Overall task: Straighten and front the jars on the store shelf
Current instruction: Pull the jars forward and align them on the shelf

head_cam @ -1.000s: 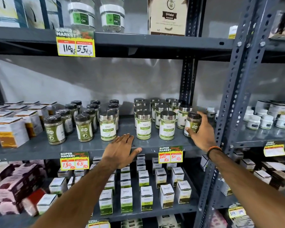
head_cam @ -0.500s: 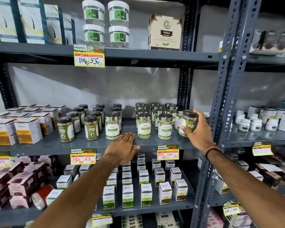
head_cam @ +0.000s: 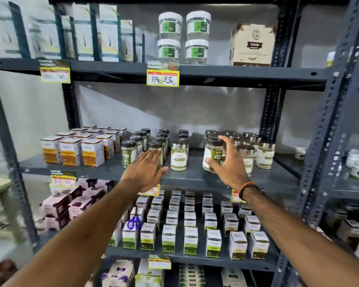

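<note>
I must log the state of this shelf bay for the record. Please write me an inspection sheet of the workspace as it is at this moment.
Surface: grey metal middle shelf, front strip bare between the jars.
Job's things: dark-lidded jars at left in rows; one silver-lidded jar alone at the front; more silver-lidded jars at right.
Clutter: orange-and-white cartons at the shelf's left end.
Grippers: right hand grips a dark-lidded jar, tilted; left hand open, fingers spread in front of the dark-lidded jars.
Cables: nothing seen.
Surroundings: gel tubs stacked on the upper shelf; green-and-white boxes below; yellow price tag.
</note>
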`<state>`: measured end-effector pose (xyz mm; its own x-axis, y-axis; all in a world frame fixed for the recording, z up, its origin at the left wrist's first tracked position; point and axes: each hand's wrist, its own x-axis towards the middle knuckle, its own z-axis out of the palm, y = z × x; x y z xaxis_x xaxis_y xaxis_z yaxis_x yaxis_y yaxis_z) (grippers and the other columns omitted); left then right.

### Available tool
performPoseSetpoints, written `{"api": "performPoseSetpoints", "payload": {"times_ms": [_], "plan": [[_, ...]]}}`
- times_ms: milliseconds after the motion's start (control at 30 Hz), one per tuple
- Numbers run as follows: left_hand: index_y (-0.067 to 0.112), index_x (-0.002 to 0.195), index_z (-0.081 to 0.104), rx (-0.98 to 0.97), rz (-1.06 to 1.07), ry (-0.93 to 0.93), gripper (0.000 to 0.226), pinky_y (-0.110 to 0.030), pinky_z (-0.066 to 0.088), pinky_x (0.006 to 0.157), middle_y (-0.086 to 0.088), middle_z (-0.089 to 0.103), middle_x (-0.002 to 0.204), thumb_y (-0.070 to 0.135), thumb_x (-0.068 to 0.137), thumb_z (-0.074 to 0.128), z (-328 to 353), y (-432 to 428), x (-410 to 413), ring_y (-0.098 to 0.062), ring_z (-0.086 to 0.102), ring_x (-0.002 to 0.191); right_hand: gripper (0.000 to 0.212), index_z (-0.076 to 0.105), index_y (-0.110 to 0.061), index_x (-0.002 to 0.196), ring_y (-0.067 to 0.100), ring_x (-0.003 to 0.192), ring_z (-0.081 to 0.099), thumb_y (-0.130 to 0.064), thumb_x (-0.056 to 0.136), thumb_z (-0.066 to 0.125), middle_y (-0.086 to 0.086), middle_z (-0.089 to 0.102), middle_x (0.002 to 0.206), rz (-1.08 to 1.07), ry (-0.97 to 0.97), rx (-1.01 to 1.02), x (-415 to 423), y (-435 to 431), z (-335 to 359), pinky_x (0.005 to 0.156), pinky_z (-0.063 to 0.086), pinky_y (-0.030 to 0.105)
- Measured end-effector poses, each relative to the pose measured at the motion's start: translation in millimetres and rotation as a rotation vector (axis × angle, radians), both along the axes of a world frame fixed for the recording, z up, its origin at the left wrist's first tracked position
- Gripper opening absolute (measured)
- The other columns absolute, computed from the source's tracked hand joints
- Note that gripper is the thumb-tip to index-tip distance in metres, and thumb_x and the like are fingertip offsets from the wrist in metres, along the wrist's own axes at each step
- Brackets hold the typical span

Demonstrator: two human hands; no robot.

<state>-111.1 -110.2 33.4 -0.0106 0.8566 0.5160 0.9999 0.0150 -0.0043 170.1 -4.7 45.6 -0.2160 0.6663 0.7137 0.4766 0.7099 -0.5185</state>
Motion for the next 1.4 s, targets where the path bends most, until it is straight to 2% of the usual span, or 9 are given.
{"api": "performPoseSetpoints", "payload": {"times_ms": [100,200,300,500,867,1033,1167,1333,1400], "plan": [[0.010,0.158,0.028,0.004,0.057,-0.041,0.072,-0.049,0.031,0.120,-0.015,0.034,0.164,0.058,0.104,0.036,0,-15,-35,-0.031,0.031,0.150,0.086,0.036,-0.032,0.153,0.012,0.120,0.056,-0.039,0.083,0.084,0.004,0.061,0.147,0.051,-0.024,0.010,-39,-3,-6,0.105,0.045,0.031],[0.009,0.155,0.033,0.029,0.093,-0.064,0.071,-0.048,0.032,0.118,-0.016,0.039,0.160,0.056,0.102,0.035,-1,-27,-71,-0.031,0.035,0.147,0.084,0.034,-0.036,0.153,0.020,0.121,0.061,-0.043,0.084,0.082,0.003,0.062,0.143,0.112,-0.040,-0.021,-75,-4,-12,0.107,0.051,0.038],[0.008,0.156,0.031,0.025,0.145,-0.088,0.071,-0.050,0.037,0.114,-0.016,0.038,0.161,0.056,0.103,0.039,-6,-32,-103,-0.033,0.034,0.148,0.085,0.034,-0.037,0.153,0.015,0.116,0.061,-0.040,0.084,0.084,0.003,0.063,0.142,0.148,-0.037,-0.032,-104,-2,-19,0.104,0.053,0.034],[0.008,0.158,0.026,-0.036,0.203,-0.120,0.082,-0.051,0.035,0.116,-0.017,0.033,0.164,0.066,0.101,0.031,-23,-21,-146,-0.035,0.034,0.148,0.088,0.037,-0.033,0.154,0.024,0.131,0.059,-0.037,0.082,0.087,0.007,0.061,0.148,0.159,-0.037,-0.051,-148,8,-36,0.109,0.051,0.046],[0.011,0.153,0.035,-0.120,0.217,-0.169,0.093,-0.051,0.036,0.117,-0.015,0.041,0.160,0.079,0.093,0.012,-64,13,-177,-0.031,0.038,0.146,0.097,0.033,-0.036,0.161,0.005,0.122,0.056,-0.042,0.081,0.088,-0.001,0.062,0.146,0.153,-0.005,-0.061,-167,20,-56,0.108,0.050,0.030],[0.011,0.149,0.044,-0.108,0.204,-0.120,0.091,-0.048,0.034,0.117,-0.014,0.048,0.155,0.077,0.096,0.009,-70,20,-183,-0.030,0.042,0.143,0.101,0.033,-0.031,0.162,0.009,0.119,0.059,-0.042,0.079,0.089,0.002,0.064,0.143,0.111,0.037,-0.040,-169,17,-61,0.106,0.054,0.038],[0.011,0.150,0.044,-0.079,0.198,-0.091,0.087,-0.046,0.028,0.120,-0.014,0.048,0.155,0.072,0.099,0.012,-74,21,-184,-0.029,0.040,0.145,0.106,0.031,-0.033,0.162,0.011,0.113,0.064,-0.043,0.076,0.091,0.002,0.061,0.147,0.107,0.055,-0.070,-166,16,-64,0.100,0.056,0.034],[0.010,0.152,0.042,-0.073,0.200,-0.080,0.086,-0.045,0.025,0.122,-0.014,0.046,0.158,0.071,0.100,0.011,-77,22,-185,-0.029,0.038,0.147,0.075,0.050,-0.027,0.144,0.009,0.100,0.072,-0.065,0.083,0.073,-0.003,0.067,0.133,0.027,0.101,0.002,-141,21,-58,0.079,0.065,0.033],[0.010,0.152,0.042,-0.066,0.202,-0.080,0.086,-0.046,0.026,0.122,-0.014,0.046,0.157,0.071,0.100,0.011,-78,23,-184,-0.029,0.038,0.147,0.065,0.057,-0.020,0.135,0.008,0.096,0.072,-0.062,0.087,0.069,-0.005,0.069,0.124,0.042,0.210,0.009,-131,29,-53,0.070,0.067,0.034]]}}
